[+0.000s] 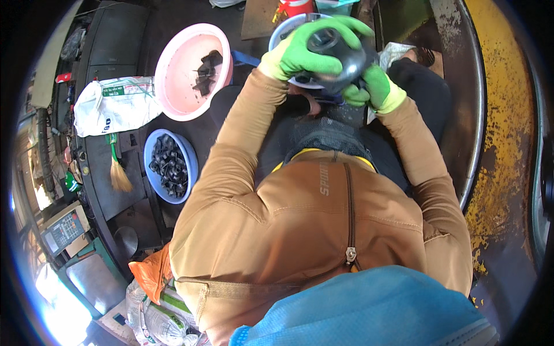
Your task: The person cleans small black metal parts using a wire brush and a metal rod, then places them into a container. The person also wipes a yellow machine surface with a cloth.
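Note:
A round black part (pixel 340 57) with a hollow hub sits between both of my green-gloved hands, held above my lap. My left hand (pixel 309 49) wraps over its top and left side. My right hand (pixel 375 87) grips its lower right edge from beneath. Behind the part is a pale blue bowl (pixel 283 30), mostly hidden by my hands. My tan sleeves reach up from the lower part of the head view.
A pink basin (pixel 179 86) with a few black pieces stands to the left, a blue bowl (pixel 151 144) full of small black parts below it. A white sack (pixel 115 104), a small broom (pixel 118 173) and a scale (pixel 63 230) lie farther left. A curved metal rim (pixel 479 115) runs along the right.

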Demonstrator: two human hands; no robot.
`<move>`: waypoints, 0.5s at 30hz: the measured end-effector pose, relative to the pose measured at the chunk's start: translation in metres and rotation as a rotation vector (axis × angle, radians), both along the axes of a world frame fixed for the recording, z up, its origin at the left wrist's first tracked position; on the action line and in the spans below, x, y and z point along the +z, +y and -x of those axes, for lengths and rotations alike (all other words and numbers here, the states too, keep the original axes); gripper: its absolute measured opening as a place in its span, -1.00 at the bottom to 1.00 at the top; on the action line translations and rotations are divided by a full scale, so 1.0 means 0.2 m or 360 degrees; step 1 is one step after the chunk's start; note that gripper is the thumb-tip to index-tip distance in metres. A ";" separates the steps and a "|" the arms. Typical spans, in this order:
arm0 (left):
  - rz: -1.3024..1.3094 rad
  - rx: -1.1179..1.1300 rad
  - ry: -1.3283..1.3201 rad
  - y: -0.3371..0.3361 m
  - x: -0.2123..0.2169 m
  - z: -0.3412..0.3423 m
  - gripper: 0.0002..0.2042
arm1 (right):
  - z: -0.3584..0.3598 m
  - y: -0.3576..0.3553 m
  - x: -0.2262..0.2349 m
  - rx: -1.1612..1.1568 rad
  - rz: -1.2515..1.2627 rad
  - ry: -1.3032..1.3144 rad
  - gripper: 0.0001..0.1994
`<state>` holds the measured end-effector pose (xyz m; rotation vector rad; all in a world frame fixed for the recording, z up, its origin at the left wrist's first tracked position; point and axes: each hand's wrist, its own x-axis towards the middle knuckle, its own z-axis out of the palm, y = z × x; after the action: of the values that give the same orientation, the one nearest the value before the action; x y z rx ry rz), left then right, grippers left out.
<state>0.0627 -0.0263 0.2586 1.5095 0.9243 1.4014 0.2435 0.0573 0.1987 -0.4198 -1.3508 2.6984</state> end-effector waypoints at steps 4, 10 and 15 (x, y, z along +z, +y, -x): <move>-0.0338 0.0728 0.1022 -0.04 -0.03 0.12 -0.47 | 0.11 0.08 0.07 -0.0608 0.0249 -0.0173 -0.65; -0.0018 0.0795 0.0101 -0.04 -0.15 0.02 -0.61 | 0.18 0.03 0.03 -0.0854 0.0140 0.0158 -0.81; -0.0056 0.1124 0.0057 -0.02 -0.19 -0.11 -0.69 | 0.19 0.03 0.00 -0.1189 -0.0603 0.0073 -0.77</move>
<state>0.0845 -0.0308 0.2199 1.2816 1.5567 1.8826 0.2065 0.0630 0.1980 -0.6528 -1.3065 1.8031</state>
